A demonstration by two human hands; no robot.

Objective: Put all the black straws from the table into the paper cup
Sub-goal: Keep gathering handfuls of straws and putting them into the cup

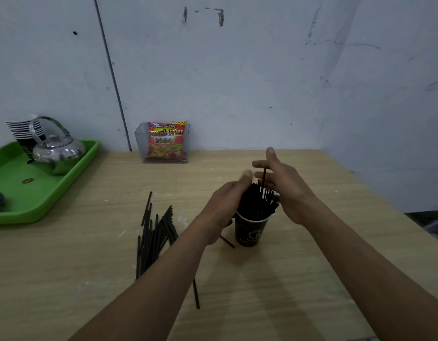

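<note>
Both bare forearms reach in from the bottom edge and meet over the paper cup, which stands upright on the wooden table a little right of centre. The left hand comes in from the left with its back to the camera. Its fingers curve round the left side of the bundle of straws standing in the cup, and its blurred thumb points up beside the straw tops. The right hand is on the other side, palm turned toward the bundle, fingers straight and slightly spread. One tall straw rises in front of those fingers; whether they pinch it cannot be told. A pile of loose straws lies flat on the table to the left of the cup, partly under the left forearm. One short straw lies just beside the cup's base, and another straw shows below the left forearm. At the far left sits a green tray with a metal kettle and a stack of cups. A clear holder with a snack packet stands against the scuffed pale wall.
</note>
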